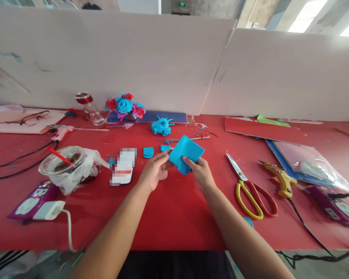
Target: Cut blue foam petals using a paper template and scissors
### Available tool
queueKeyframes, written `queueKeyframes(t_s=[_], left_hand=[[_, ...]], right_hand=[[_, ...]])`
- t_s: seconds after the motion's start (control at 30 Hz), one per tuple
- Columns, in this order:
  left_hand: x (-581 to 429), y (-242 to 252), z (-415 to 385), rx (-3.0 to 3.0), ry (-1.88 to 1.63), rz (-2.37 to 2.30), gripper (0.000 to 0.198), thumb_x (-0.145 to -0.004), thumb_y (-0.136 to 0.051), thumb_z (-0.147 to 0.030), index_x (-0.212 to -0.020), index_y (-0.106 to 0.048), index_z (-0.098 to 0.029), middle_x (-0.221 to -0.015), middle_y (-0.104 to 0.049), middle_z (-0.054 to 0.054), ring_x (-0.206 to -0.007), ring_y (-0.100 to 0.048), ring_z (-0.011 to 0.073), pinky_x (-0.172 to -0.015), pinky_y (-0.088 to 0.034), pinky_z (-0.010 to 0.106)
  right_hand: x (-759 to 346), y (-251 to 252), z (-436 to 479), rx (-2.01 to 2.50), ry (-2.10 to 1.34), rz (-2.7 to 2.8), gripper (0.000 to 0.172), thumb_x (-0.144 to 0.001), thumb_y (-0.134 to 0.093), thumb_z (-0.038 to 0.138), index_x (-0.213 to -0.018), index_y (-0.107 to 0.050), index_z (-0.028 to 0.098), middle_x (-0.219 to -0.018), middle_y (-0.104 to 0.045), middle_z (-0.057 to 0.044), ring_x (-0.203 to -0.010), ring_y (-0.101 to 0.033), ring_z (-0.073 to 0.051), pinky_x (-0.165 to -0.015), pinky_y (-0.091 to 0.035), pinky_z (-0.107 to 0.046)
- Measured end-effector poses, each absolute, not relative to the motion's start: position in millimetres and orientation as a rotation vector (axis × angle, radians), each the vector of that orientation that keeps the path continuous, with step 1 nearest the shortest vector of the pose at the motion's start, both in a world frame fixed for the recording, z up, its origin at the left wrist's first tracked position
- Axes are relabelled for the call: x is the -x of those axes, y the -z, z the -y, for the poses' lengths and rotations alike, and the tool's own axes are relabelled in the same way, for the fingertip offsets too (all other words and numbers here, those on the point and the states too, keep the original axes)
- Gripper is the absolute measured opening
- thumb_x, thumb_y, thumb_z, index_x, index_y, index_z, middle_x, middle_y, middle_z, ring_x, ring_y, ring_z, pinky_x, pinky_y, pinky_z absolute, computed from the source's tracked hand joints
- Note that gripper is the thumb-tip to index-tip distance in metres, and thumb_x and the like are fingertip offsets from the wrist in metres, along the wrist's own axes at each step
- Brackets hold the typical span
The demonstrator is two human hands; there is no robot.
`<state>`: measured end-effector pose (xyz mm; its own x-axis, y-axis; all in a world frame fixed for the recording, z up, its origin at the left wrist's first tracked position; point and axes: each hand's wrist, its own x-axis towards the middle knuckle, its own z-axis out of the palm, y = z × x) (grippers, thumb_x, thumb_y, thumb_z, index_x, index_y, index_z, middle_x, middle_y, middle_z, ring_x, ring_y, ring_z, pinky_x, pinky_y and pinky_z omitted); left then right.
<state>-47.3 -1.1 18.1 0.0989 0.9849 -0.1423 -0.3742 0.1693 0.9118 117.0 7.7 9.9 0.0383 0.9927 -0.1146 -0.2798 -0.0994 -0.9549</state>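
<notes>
A stack of blue foam squares (187,150) is held above the red table (174,209) between both hands. My left hand (154,169) pinches its left edge with thumb and fingers. My right hand (199,171) grips its lower edge, thumb on top. Two small blue cut pieces (148,152) lie on the table just beyond my left hand. A blue foam flower (161,126) sits farther back.
Yellow and red scissors (251,190) and a yellow glue gun (280,177) lie to the right. A phone (122,167), a plastic cup in a bag (65,162) and power strips (35,199) are on the left. A foam flower bouquet (125,105) stands by the white partition.
</notes>
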Motion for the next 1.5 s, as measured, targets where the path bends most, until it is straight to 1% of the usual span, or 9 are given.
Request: queueKeyframes(t_s=[0.1, 0.37, 0.57, 0.73, 0.87, 1.07, 1.23, 1.33, 1.5], left_hand=[[74.3, -20.2, -4.3, -1.279, -1.26, -1.422, 0.025, -0.079, -0.058, -0.04, -0.091, -0.07, -0.022, -0.088, -0.072, 0.005, -0.084, -0.064, 0.0201, -0.077, -0.047, 0.032], [91.4, -6.8, -5.6, -2.03, -0.454, -1.832, 0.019, -0.06, -0.075, -0.024, -0.074, -0.064, -0.021, -0.088, -0.064, 0.006, -0.093, -0.056, 0.0259, -0.075, -0.043, 0.032], [85.9, -15.1, -6.1, -1.882, -0.783, -1.789, 0.007, -0.077, -0.057, -0.026, -0.078, -0.063, -0.023, -0.074, -0.066, 0.0, -0.07, -0.059, 0.0183, -0.065, -0.042, 0.028], [93.3, -11.8, -11.9, -1.701, -1.273, -1.896, 0.023, -0.08, -0.048, -0.025, -0.091, -0.068, -0.021, -0.095, -0.069, 0.006, -0.09, -0.062, 0.0214, -0.081, -0.045, 0.032], [85.2, 0.6, -12.2, -1.528, -0.972, -1.564, 0.026, -0.073, -0.059, -0.029, -0.095, -0.068, -0.02, -0.088, -0.07, 0.005, -0.082, -0.065, 0.0206, -0.073, -0.048, 0.03], [71.9, 0.7, -2.5, -1.798, -0.579, -1.487, 0.015, -0.074, -0.06, -0.033, -0.079, -0.07, -0.022, -0.086, -0.068, 0.004, -0.081, -0.063, 0.0208, -0.073, -0.047, 0.032], [66.3, -16.8, -7.4, -1.966, -0.67, -1.797, 0.023, -0.083, -0.053, -0.031, -0.099, -0.069, -0.025, -0.104, -0.064, 0.007, -0.095, -0.059, 0.0227, -0.082, -0.046, 0.034], [50.0, -21.9, -16.6, -2.1, -0.445, -1.921, 0.029, -0.085, -0.05, -0.023, -0.108, -0.068, -0.022, -0.107, -0.062, 0.011, -0.105, -0.054, 0.0271, -0.085, -0.044, 0.036], [17.3, -9.9, -25.9, -2.175, -0.234, -2.032, 0.041, -0.089, -0.042, -0.03, -0.122, -0.06, -0.015, -0.114, -0.057, 0.017, -0.109, -0.049, 0.0313, -0.089, -0.04, 0.039]], right_hand=[[-125.1, -10.1, -11.8, 1.091, -1.349, 0.85, 0.032, -0.057, -0.081, 0.039, -0.076, -0.068, 0.016, -0.068, -0.068, 0.0, -0.056, -0.058, -0.013, -0.052, -0.046, -0.025], [-131.4, -7.8, -16.2, 1.095, -1.391, 0.764, 0.035, -0.055, -0.082, 0.036, -0.081, -0.07, 0.016, -0.071, -0.07, -0.002, -0.056, -0.06, -0.015, -0.052, -0.049, -0.027], [-129.2, -6.9, -14.6, 1.114, -1.341, 0.742, 0.028, -0.06, -0.078, 0.033, -0.079, -0.069, 0.015, -0.072, -0.07, -0.001, -0.06, -0.062, -0.015, -0.058, -0.051, -0.027], [-150.4, -11.9, -23.4, 1.057, -1.04, 0.612, 0.02, -0.061, -0.075, 0.028, -0.074, -0.065, 0.017, -0.068, -0.067, 0.002, -0.059, -0.06, -0.013, -0.054, -0.048, -0.022], [-164.4, -16.7, -28.2, 1.026, -0.954, 0.513, 0.02, -0.059, -0.074, 0.024, -0.072, -0.061, 0.018, -0.066, -0.065, 0.004, -0.058, -0.059, -0.012, -0.05, -0.045, -0.021], [-166.7, -20.0, -26.5, 1.026, -0.929, 0.517, 0.018, -0.061, -0.073, 0.024, -0.07, -0.058, 0.018, -0.064, -0.062, 0.006, -0.053, -0.054, -0.009, -0.052, -0.045, -0.021], [-164.5, -23.7, -24.8, 1.024, -0.931, 0.507, 0.018, -0.061, -0.073, 0.024, -0.067, -0.057, 0.019, -0.062, -0.061, 0.007, -0.051, -0.052, -0.008, -0.053, -0.045, -0.021], [-160.9, -24.3, -22.7, 1.064, -0.982, 0.527, 0.019, -0.061, -0.073, 0.026, -0.068, -0.057, 0.019, -0.061, -0.062, 0.005, -0.05, -0.051, -0.009, -0.048, -0.041, -0.021], [-155.6, -24.1, -18.7, 1.08, -0.997, 0.578, 0.017, -0.063, -0.071, 0.027, -0.069, -0.058, 0.018, -0.06, -0.06, 0.004, -0.052, -0.051, -0.011, -0.049, -0.042, -0.022]])
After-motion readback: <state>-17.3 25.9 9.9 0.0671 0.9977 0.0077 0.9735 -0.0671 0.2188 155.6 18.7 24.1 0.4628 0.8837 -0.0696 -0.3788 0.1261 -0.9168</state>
